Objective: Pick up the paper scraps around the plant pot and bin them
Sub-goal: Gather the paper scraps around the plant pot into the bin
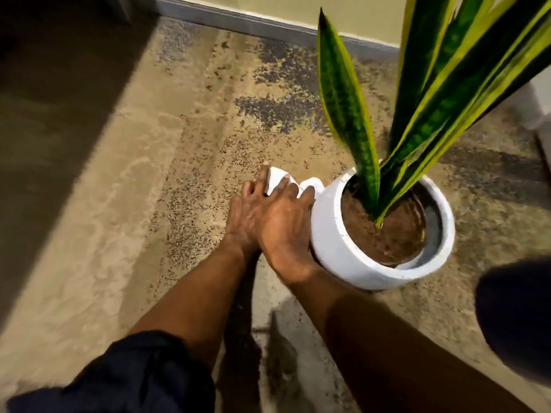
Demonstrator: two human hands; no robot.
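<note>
**Hands on scraps at left side of pot**

Your left arm enters from the lower left in a dark sleeve [134,374]. Your left hand [246,211] rests low on the speckled floor [134,189], with one of its fingers [264,174] straight against the left edge of the white paper scraps [272,183]. The right hand covers the rest of it, so you cannot tell whether it grips. The scraps lie on the floor, just left of the plant pot [331,234] and touching its wall. Your right hand [286,231] overlaps the left, its fingers [308,194] extended flat over the scraps, not curled round them. The white pot holds brown soil [396,234] and a plant [346,99] with long, yellow-edged leaves.
</note>
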